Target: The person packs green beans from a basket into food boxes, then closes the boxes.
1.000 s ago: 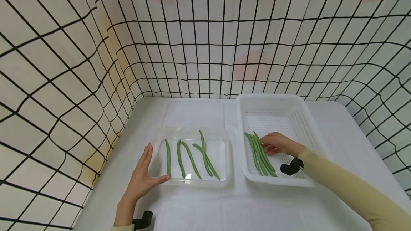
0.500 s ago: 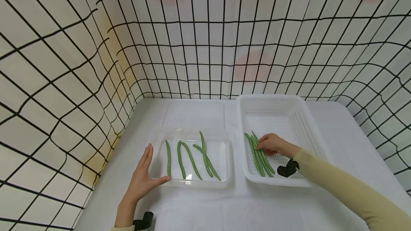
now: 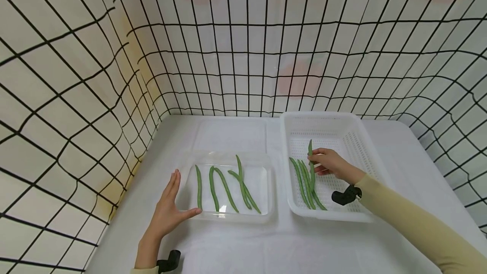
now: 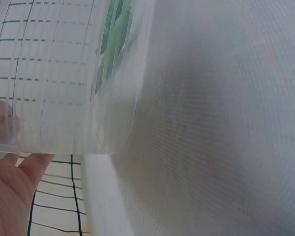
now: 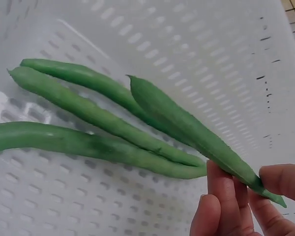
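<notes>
In the head view, the left hand (image 3: 168, 211) stands at 9 o'clock of a clear tray (image 3: 243, 217), its grip spread, fingers straight and thumb at the tray's corner. Inside lie loose green beans (image 3: 227, 191), two crossed at 3 o'clock. A perforated white basket (image 3: 319, 134) sits between 2 and 3 o'clock of the tray on the bench (image 3: 228, 248). Over it the right hand (image 3: 332, 164) has its grip pinching one bean (image 3: 312, 175), tip towards 12 o'clock; more beans (image 3: 299, 185) lie at that bean's 8 o'clock.

In the left wrist view, the left hand shows at 8 o'clock, some fingers behind the tray's wall; blurred green shows through towards 11.

In the right wrist view, thumb and fingers nip the bean's end at 4 o'clock, its other end towards 11; three beans stretch towards 9 on the basket's floor.
</notes>
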A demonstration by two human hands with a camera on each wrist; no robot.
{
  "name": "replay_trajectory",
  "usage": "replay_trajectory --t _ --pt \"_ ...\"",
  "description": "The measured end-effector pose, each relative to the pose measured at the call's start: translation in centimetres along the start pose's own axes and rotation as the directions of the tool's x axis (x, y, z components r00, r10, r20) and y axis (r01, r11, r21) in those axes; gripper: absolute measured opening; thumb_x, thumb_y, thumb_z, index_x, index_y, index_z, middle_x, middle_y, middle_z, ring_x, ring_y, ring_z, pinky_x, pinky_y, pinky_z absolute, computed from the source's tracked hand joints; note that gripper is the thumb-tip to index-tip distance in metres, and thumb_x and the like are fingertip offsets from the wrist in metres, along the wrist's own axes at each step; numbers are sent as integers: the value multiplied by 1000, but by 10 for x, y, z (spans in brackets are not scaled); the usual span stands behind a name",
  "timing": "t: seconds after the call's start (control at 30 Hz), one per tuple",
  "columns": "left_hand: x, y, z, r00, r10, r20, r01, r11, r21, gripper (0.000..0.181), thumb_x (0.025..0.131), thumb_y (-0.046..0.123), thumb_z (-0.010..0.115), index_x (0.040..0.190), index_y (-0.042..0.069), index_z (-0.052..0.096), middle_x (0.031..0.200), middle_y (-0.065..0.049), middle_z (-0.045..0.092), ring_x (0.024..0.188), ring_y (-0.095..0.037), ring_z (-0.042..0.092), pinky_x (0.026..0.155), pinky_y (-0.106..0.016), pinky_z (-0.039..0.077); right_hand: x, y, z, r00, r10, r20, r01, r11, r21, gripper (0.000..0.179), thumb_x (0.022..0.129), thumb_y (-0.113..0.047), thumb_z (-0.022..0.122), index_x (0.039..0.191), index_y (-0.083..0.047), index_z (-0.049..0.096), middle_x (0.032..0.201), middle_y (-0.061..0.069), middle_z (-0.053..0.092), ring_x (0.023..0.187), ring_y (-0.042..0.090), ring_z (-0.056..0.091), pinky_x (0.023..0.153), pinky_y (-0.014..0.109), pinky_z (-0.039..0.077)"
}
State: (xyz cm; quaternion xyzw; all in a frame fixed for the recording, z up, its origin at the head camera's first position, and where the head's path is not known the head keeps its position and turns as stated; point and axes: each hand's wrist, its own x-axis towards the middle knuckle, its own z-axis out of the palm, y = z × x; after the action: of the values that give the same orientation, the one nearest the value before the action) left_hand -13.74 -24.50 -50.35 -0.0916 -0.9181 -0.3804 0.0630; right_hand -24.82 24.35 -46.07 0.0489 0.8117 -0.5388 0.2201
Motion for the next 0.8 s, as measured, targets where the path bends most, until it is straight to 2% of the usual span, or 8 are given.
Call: replay_trajectory --t 0.27,0.43,0.67,0.8 --pt "0 0 -1 1000 1 0 -1 1000 0 126 60 47 87 154 24 6 158 -8 9 141 -33 11 98 -66 24 -5 -15 0 999 -44 -14 44 999 13 50 98 -26 53 133 7 40 89 3 68 66 13 65 68 35 54" --pt "0 2 -2 1000 -12 7 12 1000 -1 126 60 52 85 154 26 5 158 -5 8 142 -30 10 100 -65 24 -9 -32 9 997 -59 -41 60 998 21 53 97 -31 55 134 3 41 90 6 69 59 12 63 62 31 54" --pt "1 2 -1 1000 -17 9 17 1000 -6 126 60 46 88 153 27 5 158 -8 9 142 -30 10 99 -66 24 -18 -60 31 997 -69 -42 70 997 24 53 97 -32 55 136 2 41 86 6 69 50 9 56 59 30 53" --pt "0 1 -1 1000 -18 11 18 1000 0 126 60 45 88 154 25 6 158 -7 8 142 -31 9 100 -66 23 -21 -68 52 996 -85 -4 85 995 51 51 96 -30 56 133 3 44 90 10 68 50 10 56 58 30 53"
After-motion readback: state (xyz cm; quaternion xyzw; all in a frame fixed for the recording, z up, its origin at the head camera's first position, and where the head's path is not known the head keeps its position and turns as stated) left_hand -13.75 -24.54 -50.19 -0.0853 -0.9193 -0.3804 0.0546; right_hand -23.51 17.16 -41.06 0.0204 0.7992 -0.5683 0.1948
